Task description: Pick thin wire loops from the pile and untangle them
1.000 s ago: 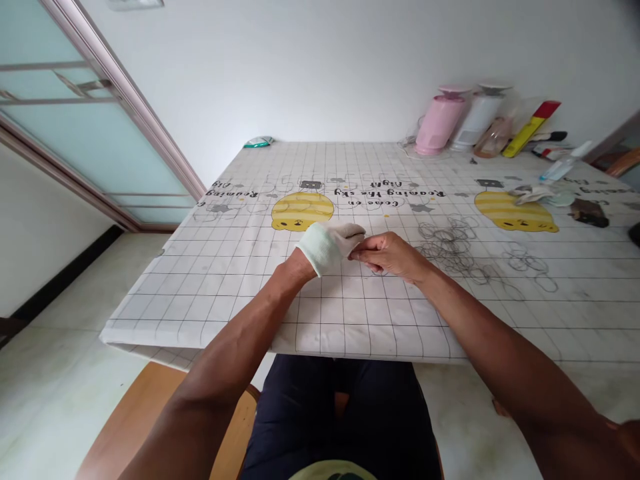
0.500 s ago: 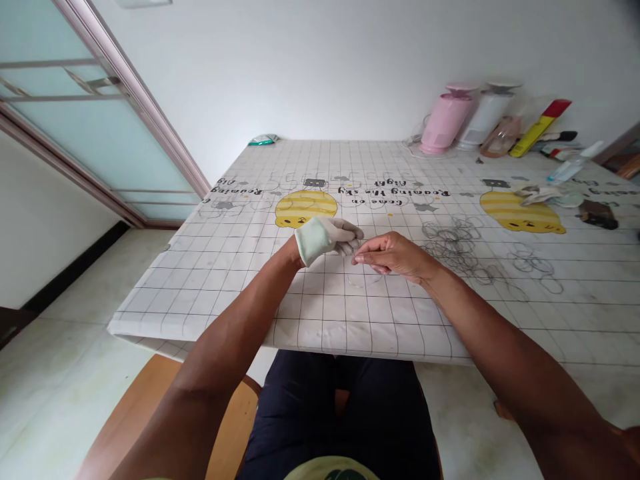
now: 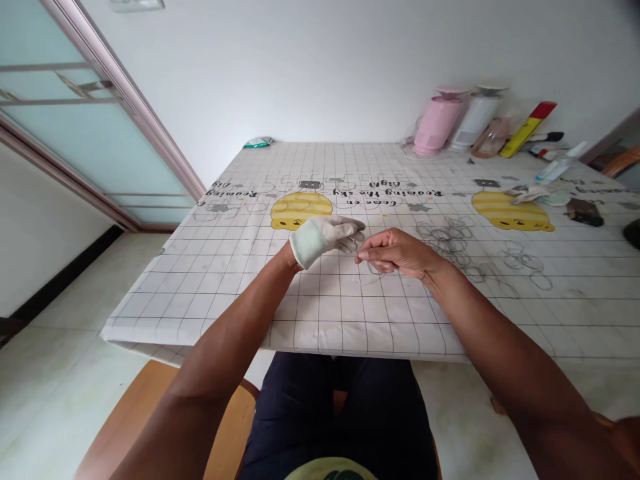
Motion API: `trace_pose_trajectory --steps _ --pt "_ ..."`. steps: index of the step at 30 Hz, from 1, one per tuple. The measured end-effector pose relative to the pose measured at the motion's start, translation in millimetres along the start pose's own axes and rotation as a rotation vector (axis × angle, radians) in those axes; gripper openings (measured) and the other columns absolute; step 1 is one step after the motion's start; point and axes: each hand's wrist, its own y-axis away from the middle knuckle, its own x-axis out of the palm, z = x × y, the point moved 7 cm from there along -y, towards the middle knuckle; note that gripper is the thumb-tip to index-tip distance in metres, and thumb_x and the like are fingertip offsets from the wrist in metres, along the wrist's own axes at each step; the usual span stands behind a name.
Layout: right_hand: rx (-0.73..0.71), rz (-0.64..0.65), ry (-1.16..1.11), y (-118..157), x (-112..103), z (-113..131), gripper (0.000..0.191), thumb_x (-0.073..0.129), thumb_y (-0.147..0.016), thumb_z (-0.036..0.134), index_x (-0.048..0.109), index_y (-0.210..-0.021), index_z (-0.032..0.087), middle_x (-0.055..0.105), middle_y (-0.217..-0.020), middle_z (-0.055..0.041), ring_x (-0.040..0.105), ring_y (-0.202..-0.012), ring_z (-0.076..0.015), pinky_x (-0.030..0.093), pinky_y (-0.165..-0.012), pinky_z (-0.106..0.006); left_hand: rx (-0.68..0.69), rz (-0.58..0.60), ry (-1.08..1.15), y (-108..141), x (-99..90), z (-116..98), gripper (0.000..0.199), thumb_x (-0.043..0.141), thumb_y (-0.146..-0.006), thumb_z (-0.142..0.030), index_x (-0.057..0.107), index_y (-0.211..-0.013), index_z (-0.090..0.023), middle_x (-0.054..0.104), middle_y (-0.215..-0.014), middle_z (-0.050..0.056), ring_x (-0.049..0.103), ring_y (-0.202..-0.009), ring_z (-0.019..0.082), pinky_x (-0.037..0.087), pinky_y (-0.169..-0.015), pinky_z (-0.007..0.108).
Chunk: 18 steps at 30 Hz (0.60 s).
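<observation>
My left hand (image 3: 333, 238) wears a whitish knit glove with a pale green cuff. Its fingers close around a thin wire loop (image 3: 367, 283), of which only a faint arc shows below the fingertips. Facing it, my bare right hand (image 3: 395, 252) pinches the same wire between thumb and forefinger, a small gap from the gloved fingers. Just beyond my right wrist lies a tangled heap of thin dark wire rings (image 3: 445, 240) on the table, with a smaller cluster of rings (image 3: 525, 260) to its right.
A checked tablecloth (image 3: 210, 287) with yellow bear prints covers the table. Along the back right stand a pink cylindrical device (image 3: 437, 123), a white one (image 3: 475, 120), a yellow-and-red box (image 3: 527, 130) and a clear bottle (image 3: 560, 163). A crumpled glove (image 3: 535, 193) and a dark block (image 3: 585, 212) lie nearer.
The camera view has shifted slightly. My hands stay close together over the same spot, with the gloved fingers a bit straighter and the right pinch slightly farther right.
</observation>
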Motion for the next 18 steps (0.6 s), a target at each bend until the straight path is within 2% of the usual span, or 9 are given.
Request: trace_pose_trajectory --steps 2,4,7,11,14,18 --pt "-0.067 -0.111 0.045 1 -9 6 0.029 0.081 -0.088 0.044 0.081 -0.092 0.015 0.046 -0.051 0.0062 0.037 -0.048 -0.0077 0.030 -0.047 -0.024 -0.017 -0.088 -0.047 2 -4.2 -2 0.050 0.071 -0.094 -0.055 0.073 -0.117 -0.010 0.077 -0.113 0.017 0.073 -0.087 0.020 0.058 -0.082 0.035" --pt "-0.123 -0.212 0.082 3 -18 11 0.029 0.080 -0.088 0.044 0.082 -0.093 0.016 0.052 -0.054 0.0037 0.040 -0.050 -0.0089 0.031 -0.048 -0.025 -0.074 -0.134 -0.119 5 -4.8 -1 0.054 0.067 -0.095 -0.061 0.074 -0.112 -0.011 0.078 -0.110 0.017 0.073 -0.087 0.021 0.058 -0.078 0.033" --pt "-0.188 -0.332 0.123 6 -26 16 0.030 0.079 -0.089 0.046 0.082 -0.094 0.017 0.056 -0.057 0.0011 0.046 -0.053 -0.0113 0.033 -0.048 -0.026 -0.203 -0.099 -0.234 7 2.9 7 0.048 0.072 -0.090 -0.060 0.077 -0.100 -0.013 0.080 -0.098 0.015 0.074 -0.080 0.022 0.058 -0.071 0.032" --pt "-0.223 -0.413 0.129 6 -27 16 0.032 0.078 -0.090 0.048 0.081 -0.094 0.017 0.052 -0.055 0.0023 0.043 -0.053 -0.0114 0.033 -0.048 -0.027 -0.300 -0.019 -0.219 4 13.6 21 0.028 0.076 -0.089 -0.041 0.078 -0.092 -0.013 0.080 -0.089 0.013 0.073 -0.071 0.020 0.058 -0.068 0.033" --pt "-0.221 -0.439 0.091 4 -25 15 0.032 0.079 -0.089 0.049 0.080 -0.094 0.017 0.049 -0.053 0.0035 0.040 -0.051 -0.0110 0.031 -0.047 -0.026 -0.257 0.010 -0.111 1 13.6 24 0.028 0.076 -0.089 -0.039 0.079 -0.099 -0.013 0.080 -0.094 0.014 0.073 -0.075 0.020 0.059 -0.074 0.036" --pt "-0.219 -0.446 -0.048 2 -26 12 0.032 0.081 -0.088 0.049 0.078 -0.095 0.018 0.046 -0.053 0.0050 0.038 -0.049 -0.0102 0.029 -0.047 -0.027 -0.117 0.104 0.071 -1 15.2 18 0.041 0.084 -0.083 -0.050 0.080 -0.104 -0.015 0.078 -0.113 0.017 0.073 -0.087 0.021 0.056 -0.082 0.038"
